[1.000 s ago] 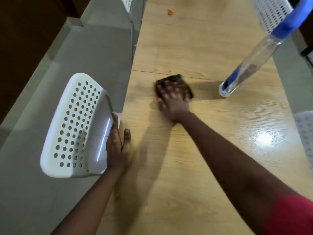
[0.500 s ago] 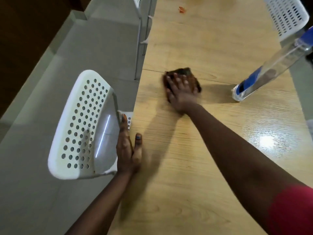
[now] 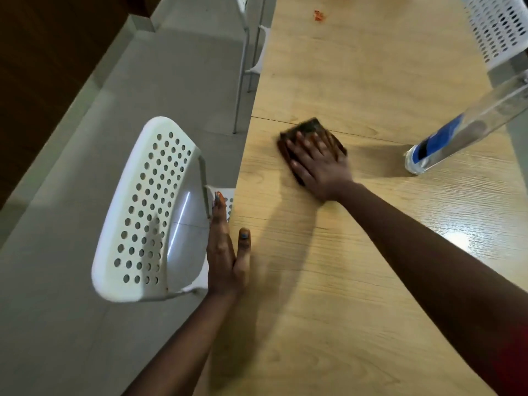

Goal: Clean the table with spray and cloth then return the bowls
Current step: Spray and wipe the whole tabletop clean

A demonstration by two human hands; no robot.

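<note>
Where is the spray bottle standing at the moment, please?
The spray bottle stands on the table at the right edge of the head view, right of the cloth under the right hand.

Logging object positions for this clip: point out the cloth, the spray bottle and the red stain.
cloth (image 3: 310,127), head view, far edge beyond the fingers.
spray bottle (image 3: 445,142), head view, lower body beside the blue label.
red stain (image 3: 319,15), head view, its middle.
</note>
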